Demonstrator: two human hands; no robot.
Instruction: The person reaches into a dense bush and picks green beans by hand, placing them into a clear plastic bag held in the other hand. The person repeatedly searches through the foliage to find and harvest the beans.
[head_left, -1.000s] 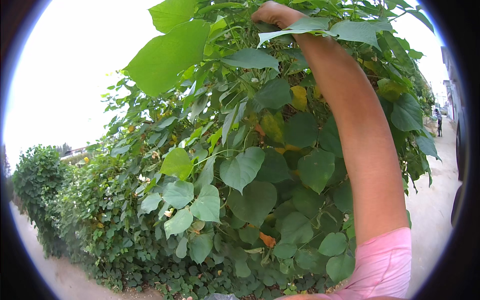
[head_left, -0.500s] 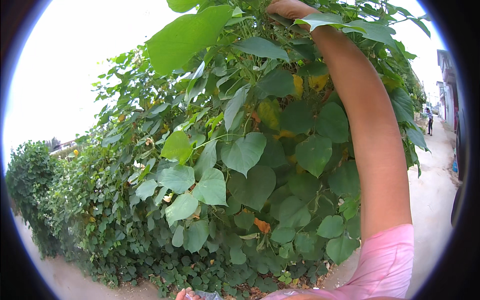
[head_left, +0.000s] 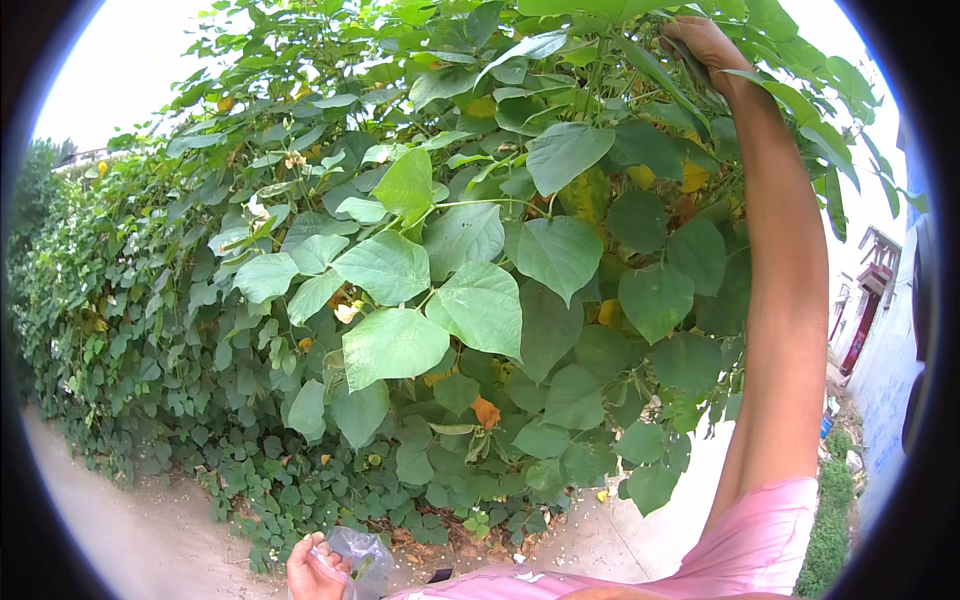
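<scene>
My right arm reaches up along the right side into the top of a tall mass of leafy climbing vines (head_left: 480, 290). High among the leaves my right hand (head_left: 697, 45) has its fingers curled closed around something partly hidden; I cannot make out what it is. Low down, my left hand (head_left: 316, 568) is closed on the gathered edge of a clear plastic bag (head_left: 362, 560). A little green shows through the bag. Broad three-part leaves, a white flower (head_left: 257, 208) and a cream blossom (head_left: 346, 312) face me. An orange withered leaf (head_left: 486, 412) hangs below them.
Pale concrete ground (head_left: 110, 490) runs along the foot of the vines, with fallen bits on it. To the right are a blue-white wall (head_left: 890, 400), a strip of low green plants (head_left: 828, 515) and a small blue object (head_left: 826, 426) by the lane.
The view has shifted, and my right hand now appears farther right among the upper leaves. My left hand and the plastic bag show more fully. The distant person on the lane is out of sight.
</scene>
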